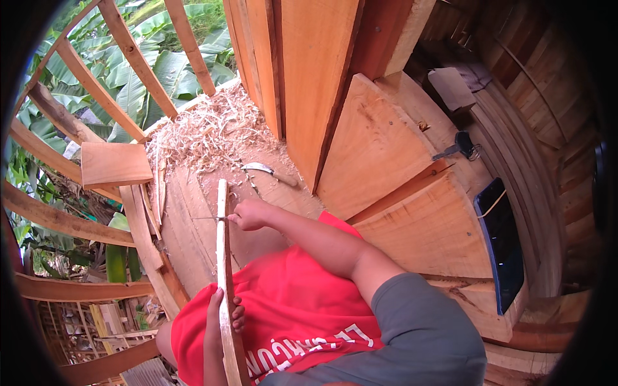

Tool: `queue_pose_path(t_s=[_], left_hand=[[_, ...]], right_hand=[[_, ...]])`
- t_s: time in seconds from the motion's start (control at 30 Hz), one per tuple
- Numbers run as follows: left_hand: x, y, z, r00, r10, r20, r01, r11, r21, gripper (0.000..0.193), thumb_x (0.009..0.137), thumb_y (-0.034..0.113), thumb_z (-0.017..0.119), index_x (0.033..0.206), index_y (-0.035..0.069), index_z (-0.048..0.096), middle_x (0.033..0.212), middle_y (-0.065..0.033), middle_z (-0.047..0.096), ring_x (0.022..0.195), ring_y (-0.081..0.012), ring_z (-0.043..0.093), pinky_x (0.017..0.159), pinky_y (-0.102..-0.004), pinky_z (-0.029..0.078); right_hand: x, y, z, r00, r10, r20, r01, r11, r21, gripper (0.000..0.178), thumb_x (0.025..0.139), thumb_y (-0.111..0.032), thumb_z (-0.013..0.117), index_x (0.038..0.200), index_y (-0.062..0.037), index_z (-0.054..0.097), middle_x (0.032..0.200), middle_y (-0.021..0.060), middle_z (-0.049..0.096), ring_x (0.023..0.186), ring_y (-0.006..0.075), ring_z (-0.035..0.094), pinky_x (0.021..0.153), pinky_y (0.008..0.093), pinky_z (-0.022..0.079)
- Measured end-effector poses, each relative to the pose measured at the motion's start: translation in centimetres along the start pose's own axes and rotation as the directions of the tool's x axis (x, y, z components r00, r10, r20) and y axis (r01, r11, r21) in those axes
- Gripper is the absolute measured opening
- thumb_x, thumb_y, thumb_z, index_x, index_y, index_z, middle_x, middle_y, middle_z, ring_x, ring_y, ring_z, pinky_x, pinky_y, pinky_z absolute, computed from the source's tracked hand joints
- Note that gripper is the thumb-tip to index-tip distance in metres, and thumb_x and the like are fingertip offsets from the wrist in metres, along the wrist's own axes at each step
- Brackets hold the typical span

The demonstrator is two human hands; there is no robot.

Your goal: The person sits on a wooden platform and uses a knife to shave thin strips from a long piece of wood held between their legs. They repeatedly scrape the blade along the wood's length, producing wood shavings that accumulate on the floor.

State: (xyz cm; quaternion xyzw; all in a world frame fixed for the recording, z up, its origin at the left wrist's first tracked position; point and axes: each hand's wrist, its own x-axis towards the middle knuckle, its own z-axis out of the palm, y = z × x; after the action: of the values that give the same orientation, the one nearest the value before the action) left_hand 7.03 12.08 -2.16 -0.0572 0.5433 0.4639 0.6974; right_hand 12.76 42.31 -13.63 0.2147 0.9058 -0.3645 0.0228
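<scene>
A long, narrow wooden strip (223, 257) runs up from my lap, its upper end pale. Low on the strip, my left hand (225, 313) is closed around it, thumb on one side and fingertips on the other. Farther up, my right hand (250, 214) is closed on a thin, dark tool (207, 218) that crosses the strip. Its exact kind is too small to make out. Red cloth (283, 283) with white lettering covers my lap beneath the strip.
A curved knife (257, 168) with a wooden handle lies on the plank floor beyond my right hand, near heaped shavings (212, 128). Wooden railing bars (138, 64) stand left. On the right-hand bench (412, 231) are a dark phone-like slab (502, 248) and keys (460, 147).
</scene>
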Motion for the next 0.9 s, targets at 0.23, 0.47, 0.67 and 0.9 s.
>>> queue_pose_path(t_s=[0.23, 0.47, 0.67, 0.9], left_hand=[[0.4, 0.1, -0.5, 1.0, -0.026, 0.018, 0.026, 0.999, -0.024, 0.053, 0.092, 0.066, 0.053, 0.088, 0.013, 0.051, 0.057, 0.003, 0.042, 0.041, -0.0108, 0.042, 0.039, -0.024, 0.036], [0.9, 0.2, -0.3, 1.0, -0.01, -0.023, 0.009, 1.0, -0.027, 0.054, 0.091, 0.067, 0.053, 0.087, 0.013, 0.05, 0.057, 0.0023, 0.04, 0.041, -0.0121, 0.039, 0.041, -0.0257, 0.034], [0.9, 0.4, 0.1, 0.999, -0.012, -0.034, 0.013, 1.0, 0.013, 0.054, 0.092, 0.066, 0.052, 0.087, 0.013, 0.05, 0.058, 0.0024, 0.041, 0.042, -0.0117, 0.039, 0.041, -0.0255, 0.034], [0.5, 0.6, 0.7, 0.999, -0.005, -0.05, 0.005, 1.0, 0.008, 0.052, 0.093, 0.065, 0.052, 0.088, 0.013, 0.051, 0.058, 0.0031, 0.042, 0.042, -0.01, 0.041, 0.04, -0.0232, 0.036]], right_hand=[[-0.1, -0.4, -0.1, 0.999, 0.045, 0.016, -0.046, 0.998, 0.052, 0.051, 0.103, -0.04, 0.043, 0.09, 0.001, 0.071, 0.093, 0.0258, 0.07, 0.092, 0.0442, 0.066, 0.085, 0.0531, 0.05], [-0.1, -0.1, -0.5, 1.0, 0.016, 0.008, -0.016, 0.999, 0.035, 0.052, 0.103, -0.039, 0.043, 0.092, 0.0024, 0.071, 0.093, 0.0263, 0.07, 0.093, 0.0446, 0.066, 0.086, 0.0534, 0.05], [-0.4, -0.4, -0.9, 0.999, 0.04, 0.014, -0.04, 0.998, 0.037, 0.054, 0.104, -0.038, 0.041, 0.093, 0.0045, 0.072, 0.099, 0.0265, 0.07, 0.099, 0.0439, 0.066, 0.091, 0.0517, 0.05], [-0.4, 0.0, -0.4, 0.999, 0.043, -0.003, -0.042, 0.998, 0.042, 0.052, 0.103, -0.039, 0.042, 0.092, 0.003, 0.071, 0.096, 0.0275, 0.07, 0.095, 0.0451, 0.066, 0.088, 0.0529, 0.05]])
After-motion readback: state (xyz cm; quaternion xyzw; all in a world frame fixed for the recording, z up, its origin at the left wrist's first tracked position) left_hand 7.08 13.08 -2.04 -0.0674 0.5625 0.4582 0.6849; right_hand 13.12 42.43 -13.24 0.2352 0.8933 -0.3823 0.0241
